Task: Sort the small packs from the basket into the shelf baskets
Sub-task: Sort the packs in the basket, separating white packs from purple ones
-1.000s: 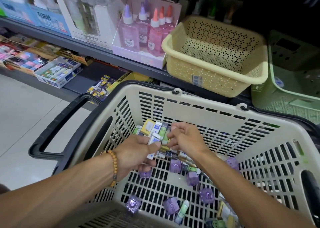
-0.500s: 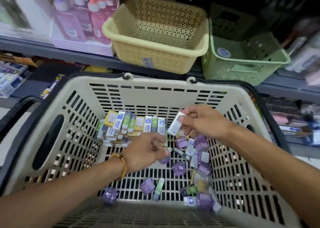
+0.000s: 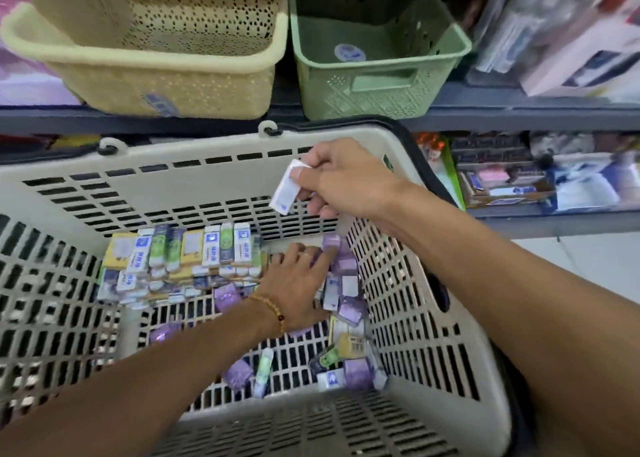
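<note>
A big cream shopping basket sits in front of a grey shelf. The right hand is up near the far rim of the shopping basket, close to its far right corner. Its thumb and fingers pinch a small white pack by the top end, and the white pack hangs down tilted above the far wall.

The left hand is low inside the shopping basket, near the right wall. Its fingers are spread out and lie flat on the loose packs. It may be touching a purple pack with a fingertip, but the picture is too blurry there to be sure. A bead bracelet is on the left wrist.

A neat row of packs stands along the far wall on the basket floor, white, green and yellow ones side by side. More loose packs lie in a heap along the right wall and near the right front corner, many of them purple.

On the shelf stand two shelf baskets. The yellow basket is on the left. The green basket is just beside it on the right. The white pack is below the green basket and well apart from it.
</note>
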`<state>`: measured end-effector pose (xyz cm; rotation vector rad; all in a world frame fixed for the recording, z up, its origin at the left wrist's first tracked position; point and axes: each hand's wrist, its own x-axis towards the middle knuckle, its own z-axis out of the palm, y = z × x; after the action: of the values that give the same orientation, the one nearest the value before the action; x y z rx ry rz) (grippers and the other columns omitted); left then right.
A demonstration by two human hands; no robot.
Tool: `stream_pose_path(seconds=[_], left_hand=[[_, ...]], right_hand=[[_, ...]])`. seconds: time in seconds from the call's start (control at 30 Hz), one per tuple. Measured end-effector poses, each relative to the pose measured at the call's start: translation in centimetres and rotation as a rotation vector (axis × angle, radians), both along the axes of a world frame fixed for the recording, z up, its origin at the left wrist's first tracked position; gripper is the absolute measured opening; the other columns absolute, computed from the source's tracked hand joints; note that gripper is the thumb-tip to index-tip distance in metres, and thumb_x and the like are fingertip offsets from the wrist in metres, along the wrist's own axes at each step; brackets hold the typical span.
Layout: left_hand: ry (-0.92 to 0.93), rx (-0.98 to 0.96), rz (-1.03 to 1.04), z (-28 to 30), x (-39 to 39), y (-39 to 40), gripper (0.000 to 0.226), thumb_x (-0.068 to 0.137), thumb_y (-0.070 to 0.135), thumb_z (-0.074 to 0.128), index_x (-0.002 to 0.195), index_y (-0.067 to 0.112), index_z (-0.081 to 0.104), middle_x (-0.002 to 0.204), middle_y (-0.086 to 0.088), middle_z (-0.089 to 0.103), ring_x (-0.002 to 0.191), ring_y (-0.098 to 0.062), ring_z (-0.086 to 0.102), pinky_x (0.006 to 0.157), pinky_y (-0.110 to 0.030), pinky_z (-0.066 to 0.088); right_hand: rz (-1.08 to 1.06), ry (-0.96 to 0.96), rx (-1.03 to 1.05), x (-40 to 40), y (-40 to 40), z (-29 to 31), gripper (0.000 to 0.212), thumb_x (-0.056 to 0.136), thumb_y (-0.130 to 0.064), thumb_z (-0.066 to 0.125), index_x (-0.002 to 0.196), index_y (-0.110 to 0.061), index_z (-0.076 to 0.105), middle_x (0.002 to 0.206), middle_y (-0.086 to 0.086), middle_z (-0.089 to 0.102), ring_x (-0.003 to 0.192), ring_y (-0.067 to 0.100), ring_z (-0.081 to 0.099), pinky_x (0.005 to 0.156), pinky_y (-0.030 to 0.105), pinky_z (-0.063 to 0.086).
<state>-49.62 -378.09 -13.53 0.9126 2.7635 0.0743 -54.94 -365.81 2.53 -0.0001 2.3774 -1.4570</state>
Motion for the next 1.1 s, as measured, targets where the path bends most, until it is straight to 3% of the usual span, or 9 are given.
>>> stream_pose_path(seconds=[0.1,0.2,0.3,0.4,0.63,0.77,0.93,1.03,1.1], left_hand=[[0.039,0.029,-0.016,-0.3,1.0,-0.3,0.092,0.072,0.065,0.063,0.142,0.020,0.023,0.131,-0.004,0.050,0.116,-0.027,0.038,0.094,-0.044,0.037],[0.033,-0.021,-0.117,0.1,1.2,-0.5,0.082,0.070,0.065,0.067,0.132,0.019,0.041,0.127,-0.004,0.050,0.113,-0.023,0.040,0.095,-0.040,0.037],[-0.044,-0.038,-0.209,0.5,0.8,-0.2,0.085,0.069,0.046,0.079,0.135,0.013,0.036,0.123,-0.006,0.049,0.113,-0.024,0.045,0.098,-0.038,0.040],[-0.128,0.012,-0.240,1.1,0.6,-0.1,0.089,0.075,0.026,0.078,0.145,0.017,0.023,0.120,-0.006,0.050,0.107,-0.023,0.051,0.089,-0.033,0.046],[-0.869,0.300,0.099,3.2,2.3,1.9,0.103,0.072,0.023,0.078,0.149,0.034,0.011,0.143,-0.001,0.035,0.126,-0.022,0.044,0.096,-0.028,0.046],[-0.847,0.339,0.329,3.0,4.4,2.3,0.079,0.072,0.033,0.082,0.133,0.015,0.035,0.127,0.000,0.052,0.115,-0.019,0.052,0.090,-0.027,0.045],[-0.974,0.247,0.294,2.7,4.9,1.0,0.048,0.074,0.032,0.081,0.111,0.022,0.053,0.117,0.002,0.054,0.106,-0.015,0.053,0.084,-0.022,0.045],[-1.028,0.169,0.225,3.3,5.3,0.2,0.053,0.083,0.037,0.072,0.129,0.022,0.052,0.134,0.003,0.048,0.119,-0.015,0.048,0.096,-0.023,0.039],[-1.056,0.127,0.163,3.7,5.1,-0.1,0.050,0.087,0.032,0.068,0.132,0.025,0.049,0.133,0.004,0.048,0.117,-0.015,0.049,0.092,-0.022,0.038]], right_hand=[[0.008,0.006,0.010,-0.1,0.2,-0.1,0.016,0.098,-0.023,0.056,0.084,-0.017,0.062,0.081,0.003,0.071,0.050,0.002,0.061,0.052,0.022,0.052],[0.021,0.022,0.034,-0.1,0.0,-0.2,0.016,0.097,-0.023,0.057,0.088,-0.012,0.064,0.087,0.010,0.074,0.056,0.007,0.064,0.055,0.024,0.054],[0.033,0.031,0.051,-0.1,-0.2,-0.1,0.021,0.097,-0.025,0.057,0.095,-0.007,0.065,0.089,0.014,0.075,0.067,0.018,0.070,0.063,0.032,0.058],[0.046,0.028,0.049,0.1,-0.2,0.0,0.022,0.097,-0.026,0.057,0.098,-0.006,0.065,0.090,0.014,0.074,0.076,0.026,0.072,0.070,0.037,0.060],[0.073,0.034,0.061,0.2,-0.2,0.3,0.022,0.098,-0.026,0.056,0.098,-0.006,0.065,0.090,0.015,0.074,0.072,0.022,0.070,0.071,0.040,0.060],[0.083,0.063,0.058,0.3,-0.4,0.6,0.022,0.098,-0.024,0.056,0.094,-0.005,0.066,0.091,0.016,0.073,0.068,0.017,0.070,0.067,0.036,0.060],[0.126,0.073,0.079,0.6,-0.7,0.6,0.032,0.097,-0.023,0.058,0.098,0.008,0.066,0.090,0.023,0.072,0.071,0.030,0.066,0.069,0.047,0.058],[0.135,0.080,0.087,0.8,-0.8,0.5,0.029,0.096,-0.022,0.058,0.096,0.005,0.066,0.091,0.024,0.072,0.072,0.034,0.065,0.071,0.052,0.056],[0.132,0.104,0.107,0.7,-0.8,0.4,0.028,0.096,-0.022,0.059,0.095,0.005,0.066,0.091,0.025,0.071,0.074,0.035,0.066,0.075,0.052,0.055]])
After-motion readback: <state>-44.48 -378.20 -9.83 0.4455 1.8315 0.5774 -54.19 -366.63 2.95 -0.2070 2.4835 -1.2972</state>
